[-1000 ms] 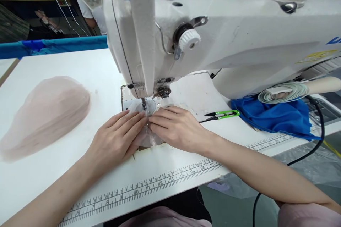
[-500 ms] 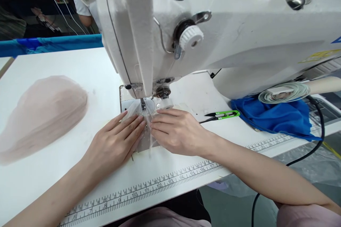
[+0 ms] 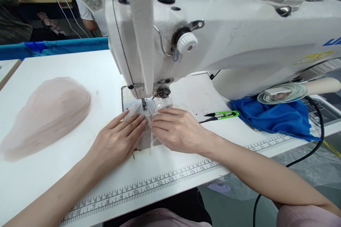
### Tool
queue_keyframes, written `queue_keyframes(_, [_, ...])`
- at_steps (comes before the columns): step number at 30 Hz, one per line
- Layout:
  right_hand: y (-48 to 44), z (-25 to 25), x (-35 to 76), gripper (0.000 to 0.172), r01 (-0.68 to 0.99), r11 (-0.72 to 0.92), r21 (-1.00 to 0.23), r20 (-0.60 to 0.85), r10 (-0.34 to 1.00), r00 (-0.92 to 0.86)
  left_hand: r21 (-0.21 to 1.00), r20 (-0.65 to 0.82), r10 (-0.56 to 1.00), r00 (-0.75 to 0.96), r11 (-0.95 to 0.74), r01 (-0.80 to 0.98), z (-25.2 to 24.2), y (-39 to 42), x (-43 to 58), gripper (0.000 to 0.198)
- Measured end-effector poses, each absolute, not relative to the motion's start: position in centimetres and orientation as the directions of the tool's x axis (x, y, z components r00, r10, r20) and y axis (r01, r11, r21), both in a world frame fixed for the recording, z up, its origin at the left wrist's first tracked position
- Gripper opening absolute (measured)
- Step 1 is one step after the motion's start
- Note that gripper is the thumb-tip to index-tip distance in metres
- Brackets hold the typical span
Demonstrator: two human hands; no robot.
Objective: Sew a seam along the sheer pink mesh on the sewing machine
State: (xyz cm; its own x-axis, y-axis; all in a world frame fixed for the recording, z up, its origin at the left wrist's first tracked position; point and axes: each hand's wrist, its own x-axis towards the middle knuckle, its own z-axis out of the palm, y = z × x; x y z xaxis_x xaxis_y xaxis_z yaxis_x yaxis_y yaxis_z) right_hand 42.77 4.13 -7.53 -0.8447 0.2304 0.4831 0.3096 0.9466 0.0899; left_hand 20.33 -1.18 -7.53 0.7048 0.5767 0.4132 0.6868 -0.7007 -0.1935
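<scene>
A white industrial sewing machine [image 3: 229, 42] stands on a white table [image 3: 66, 163]. A small piece of sheer pale mesh fabric [image 3: 147, 127] lies under its needle and presser foot [image 3: 144, 104]. My left hand [image 3: 117, 140] lies flat on the fabric's left part, fingers together and pointing at the needle. My right hand [image 3: 177, 129] presses the fabric's right part, fingertips nearly touching the left ones. A raised fold of the mesh runs between the two hands.
A heap of beige-pink mesh pieces [image 3: 48, 113] lies at the left. Green thread snips [image 3: 222, 115] lie right of my right hand, next to a blue cloth [image 3: 274, 117] and a coil of tape [image 3: 283, 94]. A printed ruler [image 3: 144, 186] runs along the table's front edge.
Both hands stay on the mesh by the needle; a fold of the mesh has come up between the fingertips. The view shifted slightly.
</scene>
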Motion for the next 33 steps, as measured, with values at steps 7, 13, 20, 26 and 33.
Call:
queue_keyframes(7, [4.4, -7.6, 42.7, 0.024, 0.307, 0.948, 0.081, 0.481, 0.232, -0.845, -0.211, 0.408, 0.585, 0.701, -0.687, 0.696, -7.6, -0.8, 20.2, 0.032])
queue_keyframes(13, [4.7, -7.7, 42.6, 0.024, 0.326, 0.940, 0.101, 0.486, 0.239, -0.840, -0.216, 0.402, 0.590, 0.700, -0.681, 0.699, -7.7, -0.5, 20.1, 0.033])
queue_keyframes(20, [5.0, -7.6, 42.6, 0.024, 0.347, 0.931, 0.115, 0.480, 0.254, -0.840, -0.083, 0.431, 0.649, 0.627, -0.663, 0.744, -8.0, -0.1, 20.2, 0.033])
queue_keyframes(26, [5.2, -6.7, 42.4, 0.032, 0.470, 0.867, -0.165, 0.529, 0.480, -0.700, 0.392, 0.252, 0.886, 0.390, -0.462, 0.795, -7.5, 1.2, 20.1, 0.041])
queue_keyframes(33, [5.2, -5.9, 41.9, 0.037, 0.573, 0.754, -0.319, 0.415, 0.655, -0.631, 0.696, 0.039, 0.979, 0.200, -0.170, 0.698, -6.6, 1.5, 20.2, 0.045])
